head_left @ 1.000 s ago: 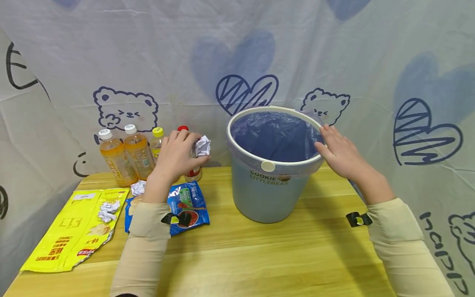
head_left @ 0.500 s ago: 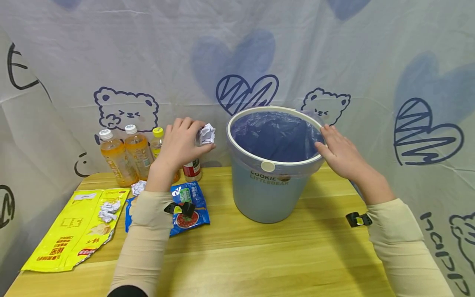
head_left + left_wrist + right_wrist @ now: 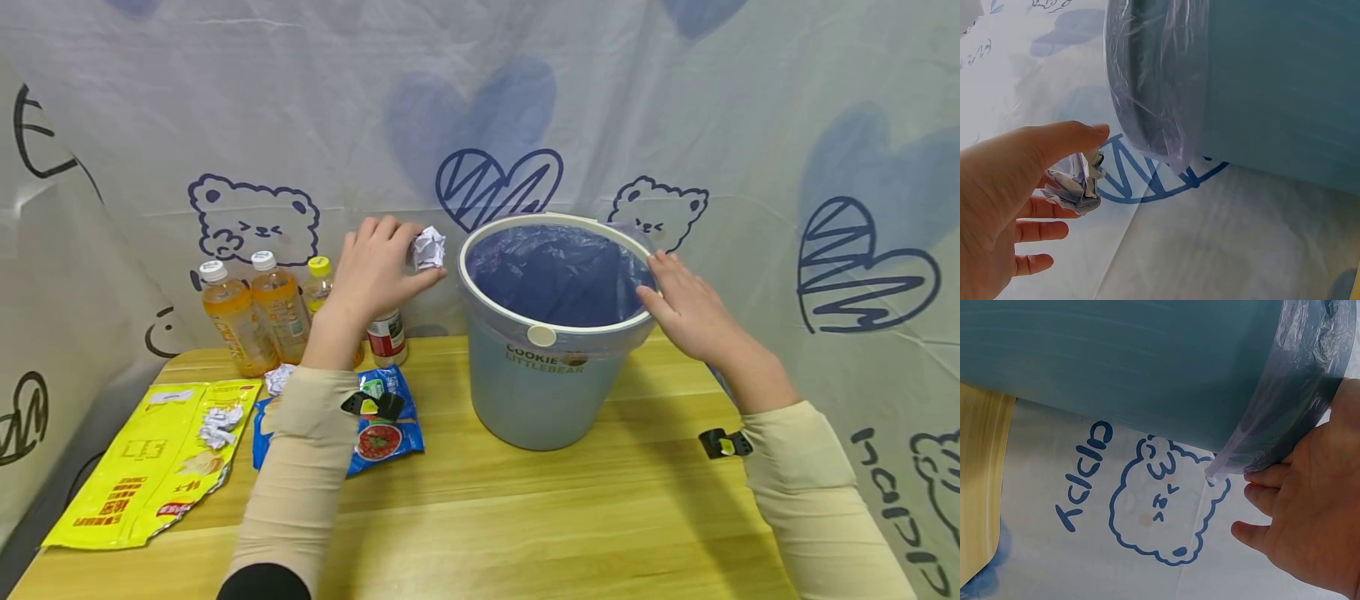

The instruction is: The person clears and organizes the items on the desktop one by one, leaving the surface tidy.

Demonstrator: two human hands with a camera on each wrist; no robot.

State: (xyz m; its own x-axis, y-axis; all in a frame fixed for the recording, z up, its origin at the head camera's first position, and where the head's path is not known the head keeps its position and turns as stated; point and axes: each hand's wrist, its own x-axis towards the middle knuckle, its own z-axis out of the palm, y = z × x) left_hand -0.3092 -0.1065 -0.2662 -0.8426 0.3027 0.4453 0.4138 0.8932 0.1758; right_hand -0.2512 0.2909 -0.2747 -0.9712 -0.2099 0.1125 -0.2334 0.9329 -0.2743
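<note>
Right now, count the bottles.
4: two white-capped bottles leftmost, a yellow-capped bottle beside them, a red-labelled bottle partly behind the left hand; others may be hidden.

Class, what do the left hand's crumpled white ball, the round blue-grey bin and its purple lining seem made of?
Crumpled white ball: probably matt paper, sharply creased.
Round blue-grey bin: likely satin plastic, its wall smooth.
Purple lining: apparently thin, glossy plastic film, wrinkled with highlights.

On my table [image 3: 525, 517] the bin [image 3: 525, 400] stands at twelve o'clock, bottles [image 3: 281, 312] at eleven, one bag [image 3: 392, 443] before them, paper [image 3: 217, 432] on another bag [image 3: 135, 492] at ten.
</note>
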